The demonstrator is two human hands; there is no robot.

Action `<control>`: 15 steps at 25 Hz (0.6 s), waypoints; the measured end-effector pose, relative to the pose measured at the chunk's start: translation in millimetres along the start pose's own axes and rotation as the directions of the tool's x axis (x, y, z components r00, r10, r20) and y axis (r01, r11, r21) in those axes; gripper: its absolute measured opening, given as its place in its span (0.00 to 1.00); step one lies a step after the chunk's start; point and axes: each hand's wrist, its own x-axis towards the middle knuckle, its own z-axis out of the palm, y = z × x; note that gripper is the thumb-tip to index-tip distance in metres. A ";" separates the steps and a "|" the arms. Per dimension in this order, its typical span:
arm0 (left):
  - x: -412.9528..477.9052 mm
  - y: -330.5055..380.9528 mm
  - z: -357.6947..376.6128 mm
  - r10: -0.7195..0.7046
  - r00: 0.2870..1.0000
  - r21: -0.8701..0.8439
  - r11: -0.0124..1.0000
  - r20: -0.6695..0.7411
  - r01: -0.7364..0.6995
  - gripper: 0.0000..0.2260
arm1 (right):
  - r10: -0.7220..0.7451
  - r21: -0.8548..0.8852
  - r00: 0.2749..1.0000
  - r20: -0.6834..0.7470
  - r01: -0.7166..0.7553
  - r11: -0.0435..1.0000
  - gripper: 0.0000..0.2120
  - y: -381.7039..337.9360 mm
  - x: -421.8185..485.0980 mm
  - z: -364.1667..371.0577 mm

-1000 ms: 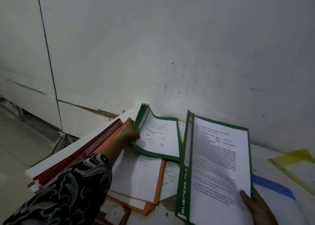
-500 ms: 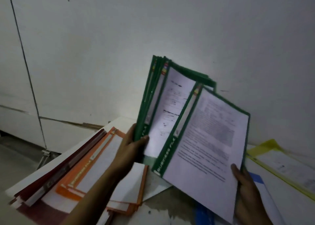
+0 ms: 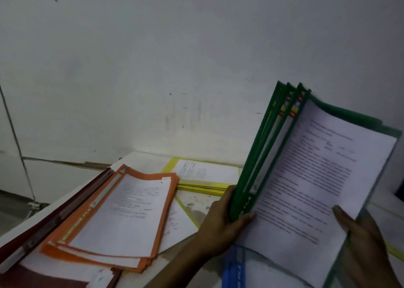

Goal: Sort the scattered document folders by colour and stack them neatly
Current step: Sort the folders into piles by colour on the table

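Both hands hold a bundle of several green folders (image 3: 306,174) upright above the table, spines to the left, a printed page facing me. My left hand (image 3: 223,224) grips the spines at the bottom. My right hand (image 3: 367,246) holds the lower right edge. An orange folder stack (image 3: 122,213) lies flat at the left, beside dark red folders (image 3: 50,220). Yellow folders (image 3: 203,176) lie at the back centre. A blue folder (image 3: 235,268) lies under the green bundle.
The white table (image 3: 196,204) stands against a white wall (image 3: 175,69). Its left edge drops to the floor, where a metal leg (image 3: 35,204) shows. A loose yellow-edged sheet (image 3: 179,220) lies between the orange stack and my left arm.
The two sets of green folders have come together into one bundle in both hands, and it has moved to the right. The yellow folders at the back are now uncovered.
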 end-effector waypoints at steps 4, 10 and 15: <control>19.4 4.3 36.1 0.023 1.000 -0.090 0.996 -0.006 -0.024 0.22 | -0.126 -0.050 0.991 0.034 0.128 0.991 0.18 -30.0 3.4 -29.0; 22.8 -9.8 97.5 -0.171 0.969 -0.224 0.966 -0.176 0.130 0.10 | -0.117 -0.320 0.993 0.005 0.113 0.941 0.12 4.8 -15.7 -55.4; 50.8 -4.3 111.6 -0.267 0.952 -0.221 0.948 -0.151 0.230 0.13 | -0.132 -0.452 0.990 0.049 0.140 0.881 0.20 -16.5 -12.5 -77.9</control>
